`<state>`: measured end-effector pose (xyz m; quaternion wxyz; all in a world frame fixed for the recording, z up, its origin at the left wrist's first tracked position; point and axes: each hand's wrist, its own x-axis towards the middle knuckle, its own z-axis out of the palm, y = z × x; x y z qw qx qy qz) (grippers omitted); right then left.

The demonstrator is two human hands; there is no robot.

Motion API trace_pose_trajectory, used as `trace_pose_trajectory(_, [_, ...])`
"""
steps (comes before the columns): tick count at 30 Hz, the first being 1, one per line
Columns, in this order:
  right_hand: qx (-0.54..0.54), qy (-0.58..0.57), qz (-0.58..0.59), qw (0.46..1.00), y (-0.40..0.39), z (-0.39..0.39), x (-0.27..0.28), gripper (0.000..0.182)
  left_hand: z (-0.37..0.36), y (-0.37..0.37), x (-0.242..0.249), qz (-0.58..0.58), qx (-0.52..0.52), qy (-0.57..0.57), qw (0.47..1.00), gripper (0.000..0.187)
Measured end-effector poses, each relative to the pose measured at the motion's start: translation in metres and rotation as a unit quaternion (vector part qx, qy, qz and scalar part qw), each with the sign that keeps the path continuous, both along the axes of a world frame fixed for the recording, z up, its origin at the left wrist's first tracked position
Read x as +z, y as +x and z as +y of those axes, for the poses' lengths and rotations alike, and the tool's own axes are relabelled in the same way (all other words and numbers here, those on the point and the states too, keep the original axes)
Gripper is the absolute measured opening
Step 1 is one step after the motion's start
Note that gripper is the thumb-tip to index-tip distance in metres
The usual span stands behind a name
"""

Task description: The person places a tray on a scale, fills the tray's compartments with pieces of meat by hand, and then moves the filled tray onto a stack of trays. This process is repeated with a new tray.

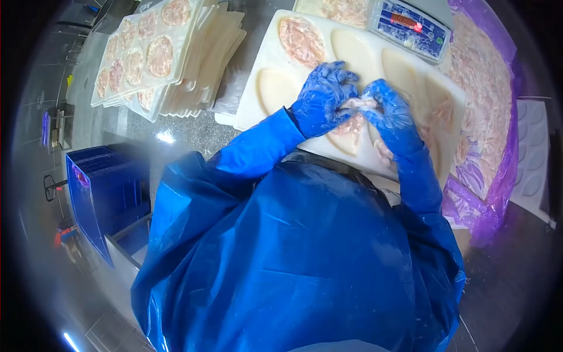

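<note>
Between my blue-gloved hands is a pale pink strip of raw meat, likely chicken [359, 103]. My left hand [325, 97] pinches its left end, fingers curled. On the other end, my right hand [388, 108] is closed too. Both are just above a white tray with oval hollows [249, 108]. A flattened portion of raw meat [301, 41] fills the tray's upper left hollow. Smaller meat pieces [347, 134] lie in hollows below and to the right of my hands, partly hidden by my right hand and forearm.
A digital scale [410, 28] with a red display stands behind the tray, more meat [346, 10] beside it. Right is a heap of raw meat [478, 100] on purple plastic film [492, 214]. Stacked trays [202, 64] holding meat portions stand left, above a blue crate [105, 199].
</note>
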<state>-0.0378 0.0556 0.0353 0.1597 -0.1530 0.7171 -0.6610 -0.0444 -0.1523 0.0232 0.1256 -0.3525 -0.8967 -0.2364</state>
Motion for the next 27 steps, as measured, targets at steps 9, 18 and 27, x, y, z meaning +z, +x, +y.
trace_pose_trajectory(9, [-0.052,-0.109,0.013,0.993,-0.008,-0.046,0.055,0.032,-0.058,0.016,0.063,-0.485,-0.048,0.437,0.756,0.032])
trace_pose_trajectory(18, [-0.008,0.006,0.072,0.997,0.014,-0.088,0.004,0.03,-0.123,0.008,0.017,-0.328,-0.088,0.472,0.814,0.018])
trace_pose_trajectory(27, [-0.038,0.285,0.293,0.912,0.028,-0.126,0.0,0.026,-0.118,0.031,0.015,-0.056,0.135,0.009,0.989,0.032])
